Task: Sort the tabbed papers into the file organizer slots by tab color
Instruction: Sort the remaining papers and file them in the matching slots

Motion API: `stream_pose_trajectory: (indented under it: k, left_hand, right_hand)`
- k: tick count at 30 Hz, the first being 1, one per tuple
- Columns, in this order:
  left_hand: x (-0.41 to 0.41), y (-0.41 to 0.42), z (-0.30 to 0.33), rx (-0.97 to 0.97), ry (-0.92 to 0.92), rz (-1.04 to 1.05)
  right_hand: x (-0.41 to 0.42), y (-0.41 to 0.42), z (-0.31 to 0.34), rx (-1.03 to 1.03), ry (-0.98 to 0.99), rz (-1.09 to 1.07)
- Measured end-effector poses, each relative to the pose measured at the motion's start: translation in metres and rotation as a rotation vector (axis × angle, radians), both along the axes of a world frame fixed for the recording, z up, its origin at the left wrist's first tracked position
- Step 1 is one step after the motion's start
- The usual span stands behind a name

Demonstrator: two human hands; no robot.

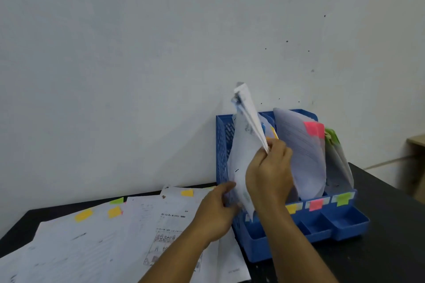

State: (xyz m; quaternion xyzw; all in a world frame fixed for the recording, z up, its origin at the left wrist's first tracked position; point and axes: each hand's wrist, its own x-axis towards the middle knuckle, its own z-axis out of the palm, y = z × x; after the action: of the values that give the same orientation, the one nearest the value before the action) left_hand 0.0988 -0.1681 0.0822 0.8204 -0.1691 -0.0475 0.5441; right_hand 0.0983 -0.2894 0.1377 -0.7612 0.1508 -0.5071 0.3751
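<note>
Pinching a sheaf of papers (246, 145) upright over the blue organizer's (299, 234) leftmost slot, right hand (269, 172) clenched on its near edge, left hand (216, 211) steadying the bottom corner. Risks buckling against the divider, or landing in the wrong colour's slot.

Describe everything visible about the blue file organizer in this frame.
The blue file organizer looks like plastic, with a perforated left side wall, upright slots and shallow open trays along its front. It stands on the black table against the white wall. Yellow, pink and green labels mark its front edge. Curved papers with pink tabs and green tabs stand in the right-hand slots. The right hand holds a sheaf at the left slots; the left hand touches its lower edge.
</note>
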Motion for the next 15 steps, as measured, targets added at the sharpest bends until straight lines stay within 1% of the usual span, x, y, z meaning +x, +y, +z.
stream_pose_trajectory:
  k: [4,8,10,12,15]
  left_hand:
    - [-0.004,0.000,-0.016,0.075,0.008,-0.043]
    - [-0.007,-0.003,-0.026,0.049,0.019,-0.044]
    - [-0.008,-0.004,-0.027,0.033,0.017,-0.033]
    - [-0.008,-0.004,-0.028,0.014,0.015,-0.030]
    - [-0.008,-0.004,-0.029,0.002,0.020,-0.035]
  right_hand:
    - [0.016,0.005,-0.002,0.066,-0.126,-0.041]
    - [0.024,0.003,-0.005,0.077,-0.220,-0.057]
    - [0.026,0.001,-0.010,0.025,-0.199,-0.068]
    - [0.023,-0.002,-0.018,-0.038,-0.135,-0.038]
    - [0.014,-0.008,-0.030,-0.014,0.052,0.022]
